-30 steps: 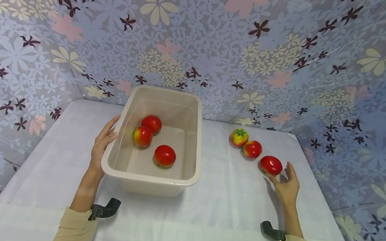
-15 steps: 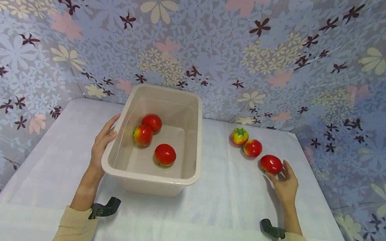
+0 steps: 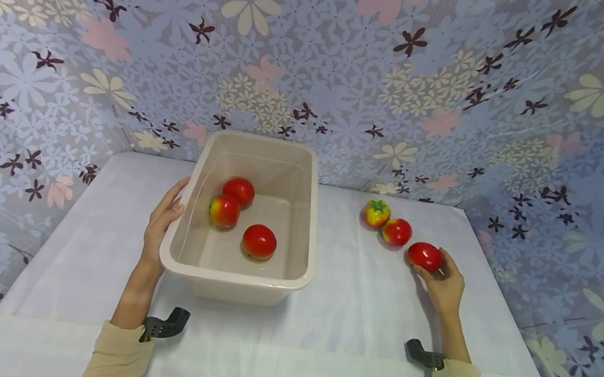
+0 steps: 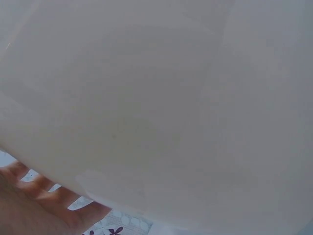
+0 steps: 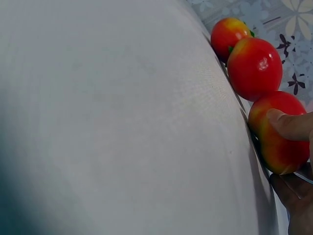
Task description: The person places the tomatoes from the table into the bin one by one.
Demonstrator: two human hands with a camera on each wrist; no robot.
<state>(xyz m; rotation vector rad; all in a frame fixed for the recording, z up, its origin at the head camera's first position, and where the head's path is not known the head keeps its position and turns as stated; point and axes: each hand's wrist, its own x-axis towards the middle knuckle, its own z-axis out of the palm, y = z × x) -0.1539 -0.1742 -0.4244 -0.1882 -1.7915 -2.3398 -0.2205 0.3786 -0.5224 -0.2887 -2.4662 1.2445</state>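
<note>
My right hand [image 3: 445, 287] grips a shiny red tomato [image 3: 424, 257] at the right of the table. In the right wrist view the thumb presses the yellowish patch of this tomato [image 5: 281, 154], with fingers at its lower side. My left hand [image 3: 162, 229] rests against the outer left side of a beige plastic tub [image 3: 306, 226], its fingers fairly straight. In the left wrist view the tub's wall [image 4: 161, 107] fills most of the picture, with the left hand [image 4: 44, 210] at the lower left. Several tomatoes, including a red one [image 3: 259, 242], lie inside the tub.
Left of the gripped tomato lie a red tomato [image 3: 397, 232] and a yellow-red one [image 3: 375, 213] with a green top, close together. A white cloth [image 3: 352, 341] covers the table. Flowered fabric [image 3: 345, 95] stands behind and at both sides.
My right hand has moved slightly left, and its fingers and thumb have closed round the red tomato. The left hand and the tub have stayed in place.
</note>
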